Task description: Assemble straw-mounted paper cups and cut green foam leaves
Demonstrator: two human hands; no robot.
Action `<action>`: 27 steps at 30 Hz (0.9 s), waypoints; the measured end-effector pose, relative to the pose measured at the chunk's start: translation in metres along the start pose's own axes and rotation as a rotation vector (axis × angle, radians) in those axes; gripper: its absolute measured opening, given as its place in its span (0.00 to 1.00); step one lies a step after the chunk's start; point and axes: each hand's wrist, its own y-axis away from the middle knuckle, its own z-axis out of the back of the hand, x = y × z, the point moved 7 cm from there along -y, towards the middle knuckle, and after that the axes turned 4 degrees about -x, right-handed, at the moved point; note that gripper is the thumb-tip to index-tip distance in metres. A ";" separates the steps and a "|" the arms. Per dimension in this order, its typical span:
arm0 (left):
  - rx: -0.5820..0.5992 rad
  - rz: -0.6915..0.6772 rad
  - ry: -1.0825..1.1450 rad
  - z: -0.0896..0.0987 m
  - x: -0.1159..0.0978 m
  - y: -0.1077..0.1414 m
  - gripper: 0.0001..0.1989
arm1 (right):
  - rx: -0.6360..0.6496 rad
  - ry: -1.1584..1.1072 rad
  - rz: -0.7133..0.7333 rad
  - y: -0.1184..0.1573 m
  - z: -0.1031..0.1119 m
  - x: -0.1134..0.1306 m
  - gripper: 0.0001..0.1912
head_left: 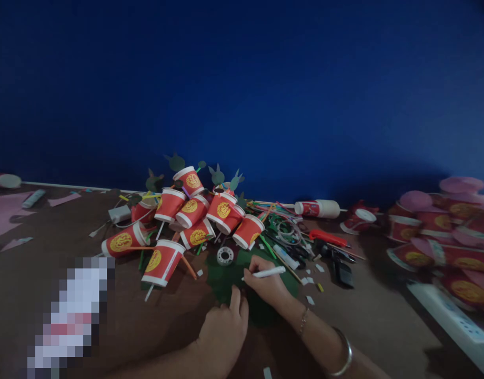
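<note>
Nearest the camera, a silver bangle (350, 352) is circling the right forearm over the near side of the worktop (147, 331), and a small paper scrap (268, 373) is lying to its left. Next, the left hand (224, 329) is resting by the near-left edge of a dark green sheet (261, 311), its fingers close together and pointing away; I cannot tell whether they are pinching anything. Just beyond those fingertips, the right hand (263, 280) is pinching a white pen (271, 272) over the sheet, so this grip is the nearer one. The pen's long axis is running crosswise, its lower end pointing left out of the grip and its barrel leaning right; whether the tip is touching the sheet is hidden. Farther on, a white ring (230, 256) is taking up the sheet's far-left part, and a white tube (286, 257) is lying by its far-right edge. Red paper cups (222, 208) are crowding the space behind, towards the worktop's far edge, where a blue wall (242, 105) is standing.
</note>
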 end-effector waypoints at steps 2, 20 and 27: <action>0.000 -0.004 -0.004 0.000 0.000 0.000 0.19 | -0.005 -0.016 0.003 0.000 0.001 0.000 0.12; -0.013 -0.009 -0.019 0.002 0.000 0.000 0.20 | -0.001 -0.005 -0.010 0.000 0.003 0.004 0.12; -0.023 -0.011 -0.015 0.003 0.000 0.001 0.20 | -0.049 0.053 0.037 0.000 0.006 0.007 0.12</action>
